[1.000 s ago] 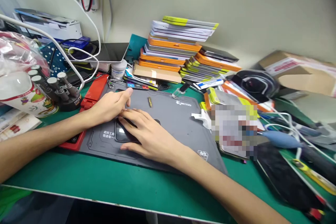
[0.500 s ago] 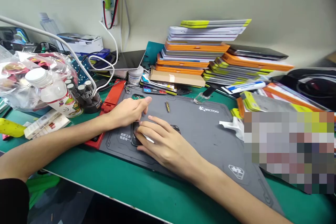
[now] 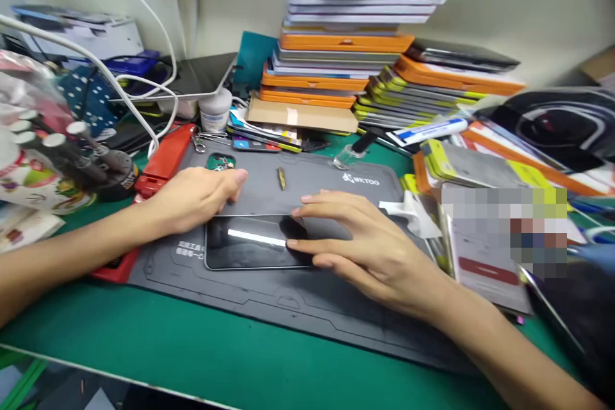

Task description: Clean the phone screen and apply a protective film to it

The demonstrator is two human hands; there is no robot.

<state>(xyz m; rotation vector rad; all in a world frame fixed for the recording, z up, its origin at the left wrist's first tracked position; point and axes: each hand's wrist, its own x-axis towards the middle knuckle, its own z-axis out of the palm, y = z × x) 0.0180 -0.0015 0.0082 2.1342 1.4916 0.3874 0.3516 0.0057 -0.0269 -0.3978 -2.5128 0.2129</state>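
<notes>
A black phone (image 3: 240, 243) lies flat, screen up, on a grey work mat (image 3: 298, 295) on a green bench. My left hand (image 3: 192, 195) rests at the phone's far left edge, fingers stretched and together, thumb pointing right. My right hand (image 3: 369, 246) lies over the phone's right end, fingers spread and flat, fingertips touching the glass. Neither hand grips anything. A small brass bit (image 3: 281, 178) lies on the mat beyond the phone.
Stacked orange, grey and yellow-green boxes (image 3: 346, 51) stand behind the mat. A red tool (image 3: 161, 160), a screwdriver stand (image 3: 96, 166) and a bottle sit at the left. A white jar (image 3: 214, 110), white cables and more packets (image 3: 461, 166) crowd the back and right.
My right hand has slid from the phone's left part to its right end, uncovering most of the screen. The left hand stays at the phone's left edge. The camera has shifted.
</notes>
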